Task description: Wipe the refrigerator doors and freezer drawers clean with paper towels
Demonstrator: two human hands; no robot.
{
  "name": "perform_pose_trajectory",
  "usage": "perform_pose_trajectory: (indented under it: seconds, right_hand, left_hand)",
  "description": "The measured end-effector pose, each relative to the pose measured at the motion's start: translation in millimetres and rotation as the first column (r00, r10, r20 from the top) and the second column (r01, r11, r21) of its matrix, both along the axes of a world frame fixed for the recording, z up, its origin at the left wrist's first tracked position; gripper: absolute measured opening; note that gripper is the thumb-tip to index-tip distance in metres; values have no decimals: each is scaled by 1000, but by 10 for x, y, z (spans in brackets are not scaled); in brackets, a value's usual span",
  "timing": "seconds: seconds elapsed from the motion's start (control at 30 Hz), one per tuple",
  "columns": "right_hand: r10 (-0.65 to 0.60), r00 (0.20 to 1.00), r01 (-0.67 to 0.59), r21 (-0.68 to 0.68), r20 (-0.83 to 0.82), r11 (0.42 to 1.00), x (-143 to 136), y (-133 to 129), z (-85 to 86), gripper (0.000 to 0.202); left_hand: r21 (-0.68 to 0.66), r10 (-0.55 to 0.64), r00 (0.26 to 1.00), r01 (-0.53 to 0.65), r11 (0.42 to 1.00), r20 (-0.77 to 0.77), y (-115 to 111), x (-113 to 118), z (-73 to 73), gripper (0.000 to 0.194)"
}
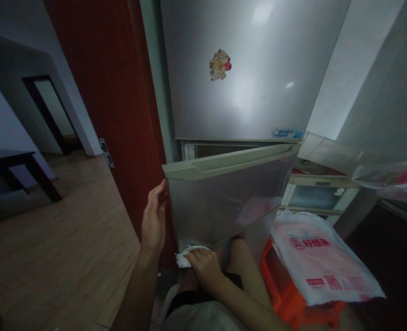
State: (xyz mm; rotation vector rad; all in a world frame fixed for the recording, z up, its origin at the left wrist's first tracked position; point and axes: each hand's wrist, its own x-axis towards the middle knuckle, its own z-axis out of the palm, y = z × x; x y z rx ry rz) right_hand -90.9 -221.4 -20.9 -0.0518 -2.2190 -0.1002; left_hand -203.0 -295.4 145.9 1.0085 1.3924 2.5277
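The lower fridge door stands ajar in front of me, its grey face turned toward my knees. My left hand rests against the door's left edge, fingers stretched upward along it and holding nothing. Low on the same door, my right hand presses a white cloth to the bottom left corner, fingers closed over it. Above is the closed upper fridge door, with a torn sticker on it. Most of the fridge's lower inside is hidden behind the open door.
A brown wooden door stands close on the left. To the right, a white plastic bag with red print lies over an orange stool. Behind are a cabinet and a clear plastic bag. A dark table is far left.
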Motion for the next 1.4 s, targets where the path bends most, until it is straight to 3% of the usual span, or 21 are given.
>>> perform_pose_trajectory:
  seconds: [0.1,0.17,0.23,0.33,0.47,0.53,0.6,0.67,0.77,0.87,1.03,1.13,1.23,1.4]
  right_hand:
    - [10,1000,-10,-8,-17,1000,15,3,6,21]
    - [-9,999,8,-29,-34,1000,-3,8,186,23]
    - [-40,997,36,-63,-64,997,-36,18,495,23]
    - [-71,983,48,-139,-167,989,-78,38,1103,25]
    - [-84,940,42,-133,-331,990,-61,77,1844,24]
    - [-72,922,38,-97,-379,995,-32,89,2067,24]
    - [-38,908,27,-31,-418,999,-5,86,2163,28]
    - [10,905,11,46,-426,999,14,70,2131,33]
    - [79,924,-35,123,-374,992,26,51,1861,35]
    - [108,950,-70,137,-292,988,26,89,1368,34]
    - [50,991,-47,27,-122,999,48,238,400,36]
    - [16,997,-19,-29,-80,999,83,295,33,34]
    - [-5,1000,5,-128,0,992,122,303,-79,29]
    - [6,995,34,-381,105,924,212,259,16,21]
  left_hand:
    - [-13,12,1000,-12,1000,-4,-5,5,1,34]
    - [-5,8,1000,-8,1000,-8,-8,14,-2,34]
    - [20,-3,1000,3,1000,-10,-10,27,-5,34]
    - [49,-23,1000,23,999,-7,-19,53,-6,33]
    - [58,-39,999,39,998,-4,-44,99,-8,33]
    - [45,-14,1000,15,999,-26,-60,128,-10,34]
    - [20,42,997,-40,999,-69,-74,159,-6,34]
    - [-8,106,988,-107,994,-112,-86,181,7,34]
    - [-39,139,982,-145,989,-127,-95,183,36,36]
    - [-75,125,984,-136,988,-129,-87,145,53,38]
    - [-41,62,994,-65,997,-88,-30,36,36,38]
    - [-54,67,992,-73,996,-108,5,-53,4,38]
    - [-77,102,982,-115,990,-162,31,-144,-41,39]
    - [-86,136,960,-162,983,-245,66,-226,-103,43]
